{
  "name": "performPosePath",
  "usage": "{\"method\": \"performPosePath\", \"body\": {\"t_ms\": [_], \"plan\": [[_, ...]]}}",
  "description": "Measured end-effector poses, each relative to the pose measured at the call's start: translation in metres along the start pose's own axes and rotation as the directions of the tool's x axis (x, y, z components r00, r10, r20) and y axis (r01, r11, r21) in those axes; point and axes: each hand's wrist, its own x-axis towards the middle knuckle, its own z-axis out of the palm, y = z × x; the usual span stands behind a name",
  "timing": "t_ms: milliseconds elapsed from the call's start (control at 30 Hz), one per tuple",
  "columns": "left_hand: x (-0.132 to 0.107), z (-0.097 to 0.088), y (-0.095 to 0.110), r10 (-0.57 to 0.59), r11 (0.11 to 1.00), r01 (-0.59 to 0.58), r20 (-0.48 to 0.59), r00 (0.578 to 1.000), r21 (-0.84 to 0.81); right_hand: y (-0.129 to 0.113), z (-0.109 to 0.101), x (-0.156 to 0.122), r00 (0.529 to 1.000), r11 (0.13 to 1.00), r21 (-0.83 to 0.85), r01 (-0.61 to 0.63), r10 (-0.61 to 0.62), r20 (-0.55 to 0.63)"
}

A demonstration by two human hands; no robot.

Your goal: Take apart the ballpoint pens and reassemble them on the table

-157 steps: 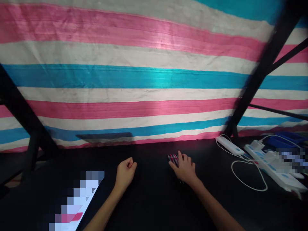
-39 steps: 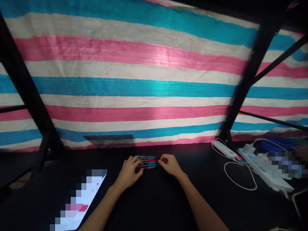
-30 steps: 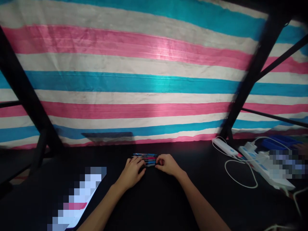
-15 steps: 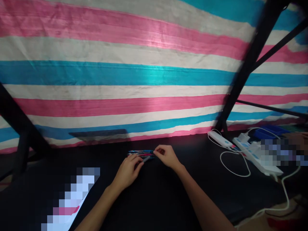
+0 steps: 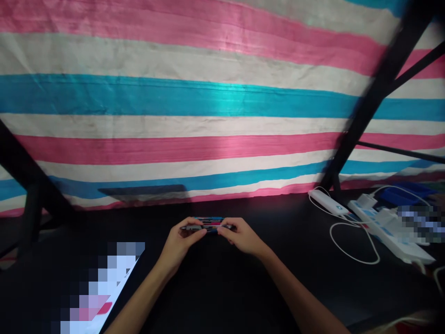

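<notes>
Our left hand (image 5: 179, 241) and right hand (image 5: 241, 237) each pinch one end of a pen (image 5: 207, 227), held just over the pen row (image 5: 208, 219) on the bench (image 5: 222, 287). Light, stiff and slick-barrelled, we judge; the ends give the surest grip.

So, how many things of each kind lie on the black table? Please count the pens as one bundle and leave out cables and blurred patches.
Bundle of pens: 1 (left hand and right hand hold one pen of it)
Power strip: 1
Small white box: 1
Blue tray: 1
Total: 4
</notes>
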Motion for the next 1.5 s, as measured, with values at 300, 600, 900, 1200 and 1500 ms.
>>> {"method": "performPosePath", "body": {"t_ms": [300,600,900,1200,1500], "plan": [[0.002,-0.014,-0.001,0.072,0.932,-0.113,0.131,0.989,0.343,0.018,-0.016,-0.005,0.999,1.000,0.008,-0.012,0.011,0.037],[0.000,-0.017,0.001,0.355,0.667,-0.385,0.182,0.917,0.638,0.005,-0.017,-0.017,0.962,0.902,0.339,-0.268,0.267,0.051],[-0.001,-0.013,0.004,0.290,0.772,-0.264,0.049,0.956,0.579,0.011,-0.029,-0.015,0.971,0.882,0.427,-0.201,0.236,-0.030],[-0.004,-0.010,0.000,0.247,0.813,-0.179,-0.050,0.968,0.554,0.011,-0.026,-0.017,0.968,0.882,0.411,-0.229,0.252,-0.003],[-0.004,-0.008,0.000,0.252,0.789,-0.178,-0.045,0.967,0.588,0.010,-0.026,-0.017,0.971,0.889,0.403,-0.216,0.238,-0.005]]}}
